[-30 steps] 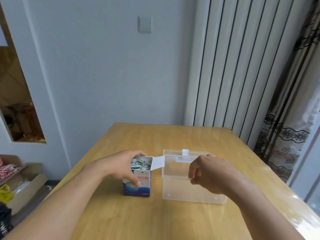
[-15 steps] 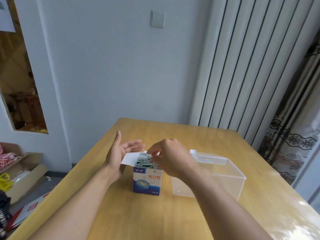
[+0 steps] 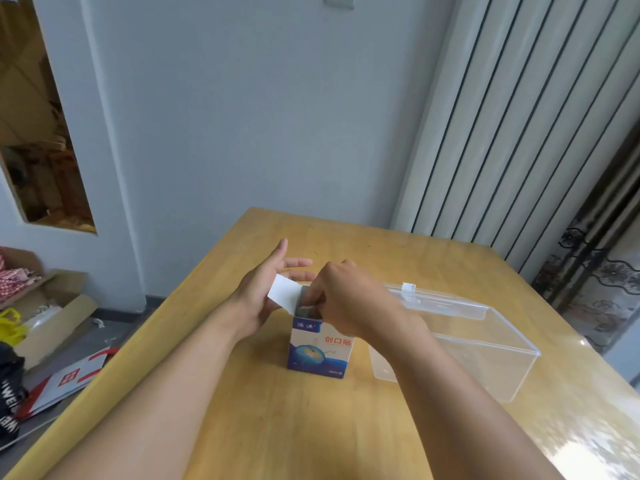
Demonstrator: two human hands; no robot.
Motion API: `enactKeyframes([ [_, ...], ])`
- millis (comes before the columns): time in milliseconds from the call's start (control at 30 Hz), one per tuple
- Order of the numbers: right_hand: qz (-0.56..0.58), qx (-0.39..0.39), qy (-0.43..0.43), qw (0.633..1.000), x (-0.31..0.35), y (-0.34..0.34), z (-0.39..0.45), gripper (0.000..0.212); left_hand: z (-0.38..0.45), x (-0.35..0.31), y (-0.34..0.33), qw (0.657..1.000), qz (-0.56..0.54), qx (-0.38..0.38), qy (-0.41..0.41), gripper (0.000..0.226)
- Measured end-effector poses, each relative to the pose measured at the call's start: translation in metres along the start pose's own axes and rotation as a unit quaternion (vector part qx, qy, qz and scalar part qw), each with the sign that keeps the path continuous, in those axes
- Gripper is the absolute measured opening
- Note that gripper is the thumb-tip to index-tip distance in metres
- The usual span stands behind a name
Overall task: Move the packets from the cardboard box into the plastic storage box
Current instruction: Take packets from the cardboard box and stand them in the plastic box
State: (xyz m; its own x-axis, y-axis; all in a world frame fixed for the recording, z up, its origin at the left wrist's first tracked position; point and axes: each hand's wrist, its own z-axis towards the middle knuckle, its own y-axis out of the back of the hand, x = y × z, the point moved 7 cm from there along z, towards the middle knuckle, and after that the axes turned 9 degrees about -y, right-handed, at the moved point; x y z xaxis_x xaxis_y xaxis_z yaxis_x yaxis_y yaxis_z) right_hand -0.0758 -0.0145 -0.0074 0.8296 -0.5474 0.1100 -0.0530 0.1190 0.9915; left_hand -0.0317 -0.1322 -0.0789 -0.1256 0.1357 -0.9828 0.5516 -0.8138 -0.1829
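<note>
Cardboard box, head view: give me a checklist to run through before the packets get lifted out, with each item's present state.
1. Cardboard box upright on the table: ok.
2. Flap held back by the left hand: ok.
3. Right hand fingers down in the box opening: ok.
4. Packets actually gripped: cannot tell, fingers hidden.
5. Plastic storage box open beside it: ok.

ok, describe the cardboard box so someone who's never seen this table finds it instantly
On the wooden table, look near the middle, just left of the clear plastic storage box. The cardboard box stands upright between the two hands, its white top flap folded open against the left hand while the right hand reaches into it. It is the only opaque, printed container there: white and blue with red characters.
</note>
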Motion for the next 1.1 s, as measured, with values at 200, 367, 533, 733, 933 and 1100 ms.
enactKeyframes([
  [200, 0.047, -0.048, -0.047, 0.997, -0.008, 0.007, -0.009, 0.029, -0.001, -0.008, -0.003, 1.0, 0.0, 0.01, -0.009, 0.064],
  [367, 0.101, -0.082, -0.079, 0.988, -0.015, 0.015, -0.014, 0.018, -0.001, -0.012, -0.003, 1.0, 0.01, 0.0, -0.022, 0.057],
  [533, 0.155, -0.112, -0.06, 0.98, -0.015, 0.021, -0.016, 0.01, -0.001, -0.014, -0.002, 1.0, 0.003, -0.009, -0.024, 0.047],
  [733, 0.131, -0.114, -0.045, 0.984, -0.017, 0.018, -0.018, 0.009, -0.003, -0.015, -0.003, 1.0, 0.004, -0.015, -0.023, 0.045],
  [933, 0.073, -0.095, -0.038, 0.992, -0.009, 0.008, -0.017, 0.014, -0.005, -0.016, -0.005, 1.0, -0.001, -0.018, -0.025, 0.038],
  [1100, 0.183, -0.165, -0.037, 0.968, -0.018, 0.033, -0.021, 0.013, -0.004, -0.017, -0.002, 0.999, 0.016, -0.028, -0.03, 0.036],
])
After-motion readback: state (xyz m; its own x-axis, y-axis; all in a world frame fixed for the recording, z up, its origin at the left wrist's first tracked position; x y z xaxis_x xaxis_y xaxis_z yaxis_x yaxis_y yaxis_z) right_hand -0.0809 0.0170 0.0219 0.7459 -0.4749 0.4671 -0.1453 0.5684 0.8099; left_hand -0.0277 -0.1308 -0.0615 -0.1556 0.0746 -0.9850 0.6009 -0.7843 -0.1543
